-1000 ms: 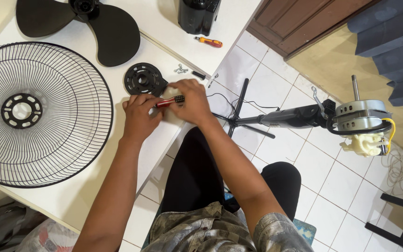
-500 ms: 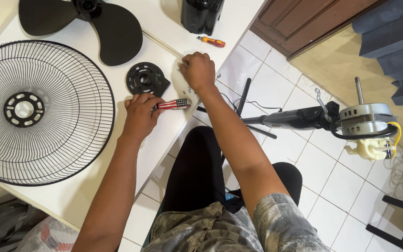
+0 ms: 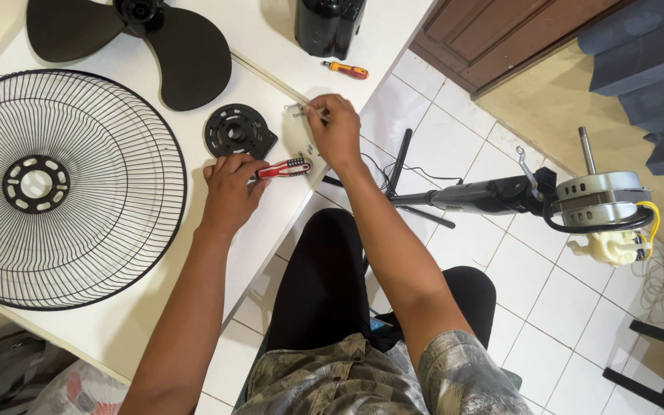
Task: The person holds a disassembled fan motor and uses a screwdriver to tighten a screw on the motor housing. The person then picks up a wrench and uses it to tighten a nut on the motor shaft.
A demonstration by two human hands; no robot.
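The left hand (image 3: 230, 184) is resting on the white tabletop (image 3: 147, 307), fingers closed around the grip of a red-and-black-handled screwdriver (image 3: 284, 168), which is lying almost flat with its far end pointing right. A second ago both hands were meeting over this tool just below the round black plastic mounting plate (image 3: 237, 131); the right hand (image 3: 336, 131) is no longer there. It has moved away to the far right edge of the table and is now pinching at small silvery metal pieces (image 3: 298, 110), thumb and fingertips drawn together on one of them. Whether the piece is lifted or only touched cannot be told.

The mounting plate is sitting undisturbed just beyond the left hand. The change reads as a split of duties: one hand keeping the tool ready, the other fetching loose hardware.

Elsewhere, the large round black wire fan guard (image 3: 63, 184) is lying flat at the left, the black three-bladed fan propeller (image 3: 163, 46) at the far side, a small orange-handled screwdriver (image 3: 347, 70) near the far right corner. The bare fan motor on its black stand (image 3: 593, 201) is lying on the white tiled floor (image 3: 455, 146) to the right.
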